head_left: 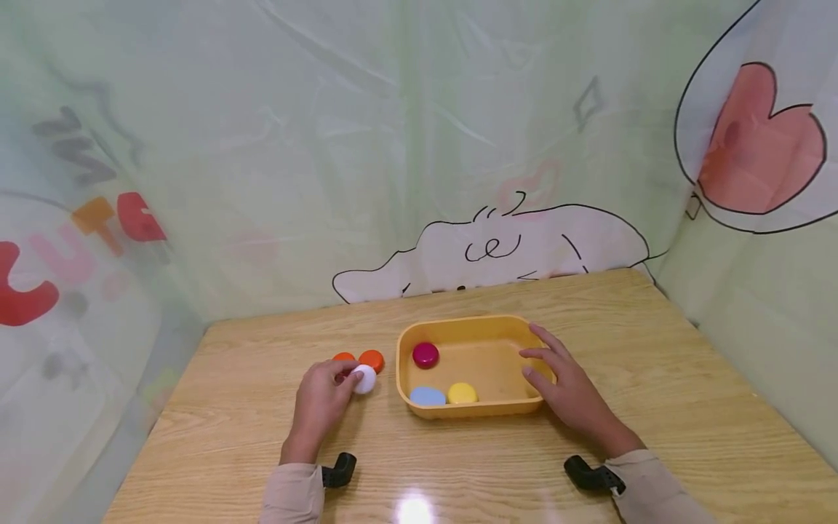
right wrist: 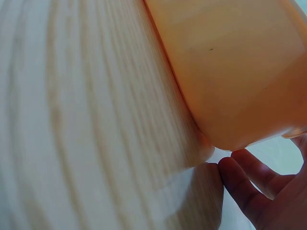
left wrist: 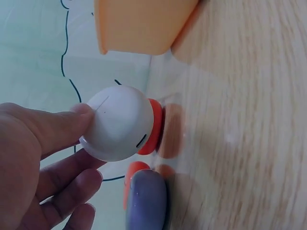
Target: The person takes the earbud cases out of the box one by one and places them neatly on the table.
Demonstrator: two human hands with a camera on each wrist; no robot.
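My left hand (head_left: 322,399) pinches a small white round disc (head_left: 364,379) between thumb and fingers. A short dark slot shows in that disc's edge in the left wrist view, where it is held up beside an orange disc. Two orange discs (head_left: 372,361) lie by the fingertips, one partly covered by the hand. A purple disc (left wrist: 147,199) rests near the lower fingers. My right hand (head_left: 575,399) is at the right end of a yellow-orange tray (head_left: 468,410), its fingers spread and loosely bent at the rim. Whether every fingertip touches the tray I cannot tell.
Inside the tray lie a dark magenta disc (head_left: 425,355), a light blue disc (head_left: 428,396) and a yellow disc (head_left: 463,394). The wooden table (head_left: 229,407) runs back to a printed curtain (head_left: 275,182), which also hangs along both sides.
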